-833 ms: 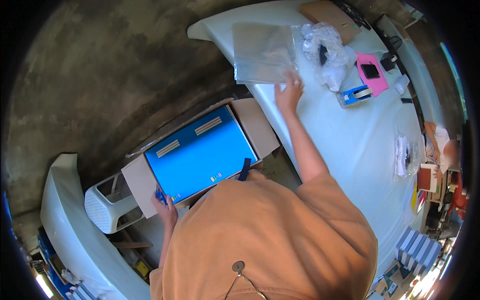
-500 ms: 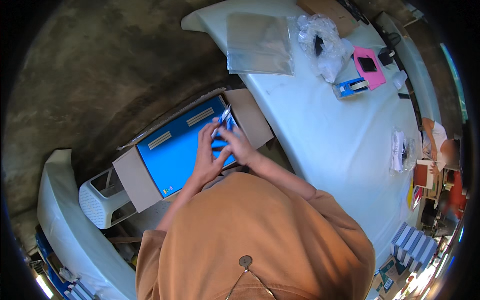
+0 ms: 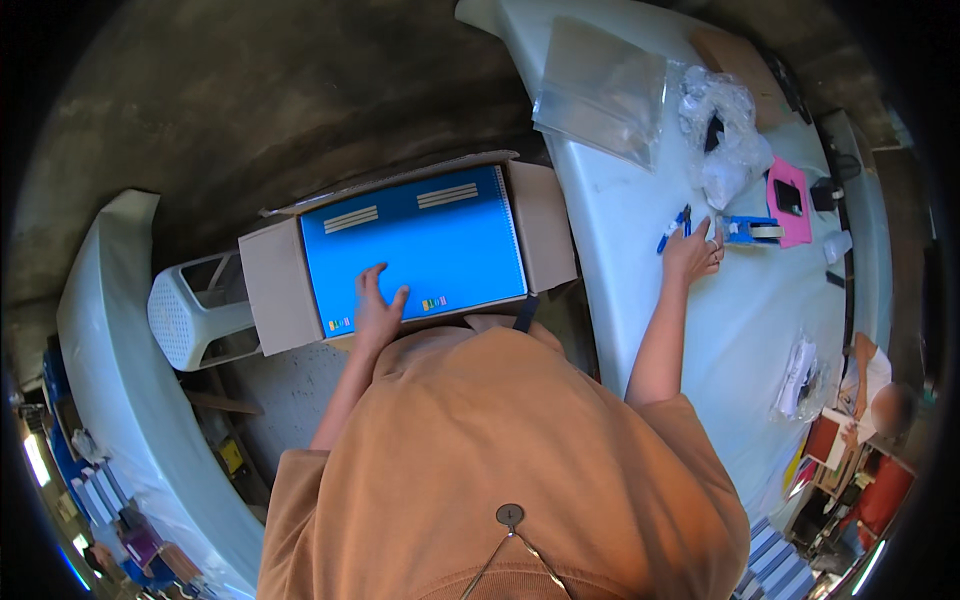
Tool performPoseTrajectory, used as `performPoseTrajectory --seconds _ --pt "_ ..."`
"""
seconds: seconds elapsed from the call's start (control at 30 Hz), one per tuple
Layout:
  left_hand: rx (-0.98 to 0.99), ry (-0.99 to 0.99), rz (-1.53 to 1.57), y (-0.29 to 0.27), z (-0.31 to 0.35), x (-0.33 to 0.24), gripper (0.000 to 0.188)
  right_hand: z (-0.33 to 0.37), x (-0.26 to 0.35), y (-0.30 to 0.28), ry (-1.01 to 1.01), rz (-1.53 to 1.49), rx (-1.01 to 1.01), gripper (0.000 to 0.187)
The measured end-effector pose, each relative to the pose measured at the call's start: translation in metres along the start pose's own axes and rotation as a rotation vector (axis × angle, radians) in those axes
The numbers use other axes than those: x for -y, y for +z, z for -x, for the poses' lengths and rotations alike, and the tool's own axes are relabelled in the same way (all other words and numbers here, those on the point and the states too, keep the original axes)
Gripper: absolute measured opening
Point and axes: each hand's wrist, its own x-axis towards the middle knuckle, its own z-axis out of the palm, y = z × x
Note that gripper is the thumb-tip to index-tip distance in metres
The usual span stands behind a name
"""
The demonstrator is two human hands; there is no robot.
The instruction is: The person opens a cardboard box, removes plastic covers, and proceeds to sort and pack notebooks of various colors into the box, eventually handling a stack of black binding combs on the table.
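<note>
Carton [image 3: 543, 222] with flaps folded outward sits in front of us, its top filled by blue spiral-notebook covers [image 3: 425, 238]: white coil edge at the right, two pale three-line panels toward the far side, two small multicoloured marks along the near edge. We have the left hand [image 3: 378, 318] over the near side of those covers, between the two marks, fingers loosely curled and spaced, thumb held apart, nothing in the grasp. We see the right hand [image 3: 690, 257] out over the pale-covered table [image 3: 640, 300], fingers partly spread, index extended, a ring on one finger. Just beyond its fingertips lies a blue-and-black hand tool [image 3: 674, 230]; just to its right is a blue tape dispenser [image 3: 745, 231]. From this height we can't tell whether the right fingertips touch either one.

Farther up the table we note flat clear plastic bags [image 3: 600, 92], crumpled clear wrap [image 3: 727, 150] next to them, and a black phone [image 3: 788, 197] on a pink sheet [image 3: 798, 232] touching or nearly touching the dispenser. Left of the carton stands a white plastic stool [image 3: 190, 315]. Far right, we catch another person [image 3: 868, 385] in a white top.
</note>
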Motion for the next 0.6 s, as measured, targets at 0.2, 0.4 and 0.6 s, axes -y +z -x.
performPoseTrajectory --seconds 0.2,0.4,0.6 --pt "-0.087 -0.19 -0.27 0.013 0.009 0.061 0.07 0.126 0.086 -0.001 -0.498 -1.167 0.913 0.041" --pt "-0.053 -0.231 -0.562 0.035 0.007 0.078 0.088 0.175 0.136 0.056 -0.33 -0.682 0.987 0.082" --pt "-0.075 -0.204 -0.593 0.043 0.005 0.084 0.089 0.19 0.139 0.079 -0.346 -0.616 0.825 0.082"
